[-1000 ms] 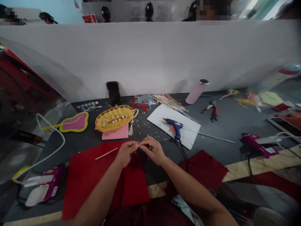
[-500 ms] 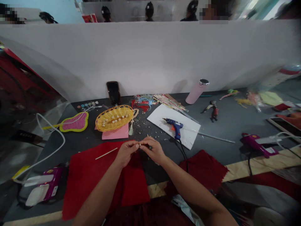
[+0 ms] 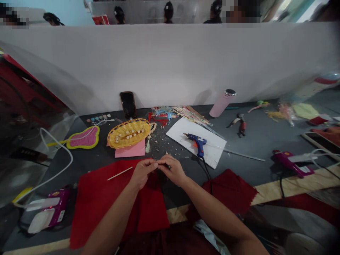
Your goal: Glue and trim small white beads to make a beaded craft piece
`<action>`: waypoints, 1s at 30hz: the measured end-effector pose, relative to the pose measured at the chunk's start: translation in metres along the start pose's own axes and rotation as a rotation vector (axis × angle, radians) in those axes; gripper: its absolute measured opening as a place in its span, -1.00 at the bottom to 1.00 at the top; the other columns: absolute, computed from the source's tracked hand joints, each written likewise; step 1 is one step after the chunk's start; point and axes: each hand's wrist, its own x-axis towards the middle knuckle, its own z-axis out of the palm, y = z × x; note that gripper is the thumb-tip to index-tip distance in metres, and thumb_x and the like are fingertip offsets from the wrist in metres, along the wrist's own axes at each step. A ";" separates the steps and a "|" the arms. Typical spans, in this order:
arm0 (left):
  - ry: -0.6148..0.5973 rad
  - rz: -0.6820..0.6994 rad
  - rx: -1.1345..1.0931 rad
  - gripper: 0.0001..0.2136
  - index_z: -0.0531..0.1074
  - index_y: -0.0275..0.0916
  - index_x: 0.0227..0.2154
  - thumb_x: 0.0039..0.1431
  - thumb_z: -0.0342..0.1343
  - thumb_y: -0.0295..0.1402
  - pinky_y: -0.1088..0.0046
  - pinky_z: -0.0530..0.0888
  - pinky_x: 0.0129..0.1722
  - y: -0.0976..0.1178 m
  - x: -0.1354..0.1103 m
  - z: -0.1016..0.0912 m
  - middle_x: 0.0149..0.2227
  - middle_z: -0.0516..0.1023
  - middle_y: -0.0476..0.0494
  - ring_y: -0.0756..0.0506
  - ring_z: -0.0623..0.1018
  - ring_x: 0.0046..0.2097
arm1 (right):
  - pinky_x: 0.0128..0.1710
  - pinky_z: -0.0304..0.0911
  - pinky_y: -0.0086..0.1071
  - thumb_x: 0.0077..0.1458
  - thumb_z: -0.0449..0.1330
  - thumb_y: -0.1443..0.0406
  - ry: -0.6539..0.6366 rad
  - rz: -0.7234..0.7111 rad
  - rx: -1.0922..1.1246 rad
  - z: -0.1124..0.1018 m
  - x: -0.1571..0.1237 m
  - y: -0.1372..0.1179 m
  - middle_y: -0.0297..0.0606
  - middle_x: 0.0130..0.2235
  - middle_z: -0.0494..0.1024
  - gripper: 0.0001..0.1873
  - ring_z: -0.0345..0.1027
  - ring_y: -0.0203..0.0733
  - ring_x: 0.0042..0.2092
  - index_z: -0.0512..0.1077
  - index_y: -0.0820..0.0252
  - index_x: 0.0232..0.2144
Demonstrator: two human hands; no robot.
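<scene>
My left hand (image 3: 143, 171) and my right hand (image 3: 172, 169) meet over the far right part of a red cloth (image 3: 114, 202). Thumbs and forefingers of both are pinched together, tip to tip. Whatever lies between them is too small and covered to name. A bit of something dark shows by the right fingers. On the cloth, left of my left hand, lies a thin pale stick (image 3: 120, 173). Beyond my hands stands a yellow woven basket (image 3: 114, 141) with small pale beads in it, resting on pink paper (image 3: 130, 151). Tiny beads are scattered over the dark table (image 3: 156, 141).
A blue glue gun (image 3: 198, 143) rests on a white board (image 3: 183, 129), its cord running toward me. Behind are a phone (image 3: 128, 105), a pink bottle (image 3: 222, 103) and pliers (image 3: 241, 126). Purple power strips lie left (image 3: 61, 205) and right (image 3: 292, 163). A white partition (image 3: 164, 63) closes the back.
The small pale bead seen between my fingertips earlier is now hidden by them. My hands have barely shifted otherwise.
</scene>
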 end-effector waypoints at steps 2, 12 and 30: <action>0.028 0.005 -0.038 -0.90 0.50 -0.31 -0.54 -0.09 0.25 -0.37 0.55 0.19 -0.47 0.001 0.000 0.001 -0.58 0.38 0.01 0.09 0.26 -0.51 | -0.23 0.29 -0.34 0.11 0.11 0.34 -0.002 0.001 -0.020 0.000 -0.001 0.001 -0.24 -0.33 0.46 -0.82 0.34 -0.25 -0.26 0.43 0.14 -0.21; 0.142 0.079 -0.190 -0.90 0.52 -0.30 -0.53 -0.16 0.27 -0.39 0.55 0.26 -0.48 0.006 0.005 -0.002 -0.57 0.42 -0.01 0.09 0.31 -0.52 | -0.33 0.24 -0.40 0.13 0.07 0.27 0.102 0.176 0.020 -0.003 -0.001 0.003 -0.26 -0.32 0.40 -0.77 0.28 -0.28 -0.32 0.37 0.14 -0.14; 0.182 0.133 -0.328 -0.90 0.52 -0.32 -0.52 -0.15 0.27 -0.42 0.54 0.27 -0.48 0.007 0.007 -0.002 -0.48 0.45 -0.05 0.12 0.28 -0.51 | -0.41 0.24 -0.41 0.09 0.06 0.28 0.006 0.304 -0.288 -0.077 -0.012 -0.017 -0.26 -0.37 0.46 -0.82 0.32 -0.28 -0.40 0.42 0.18 -0.27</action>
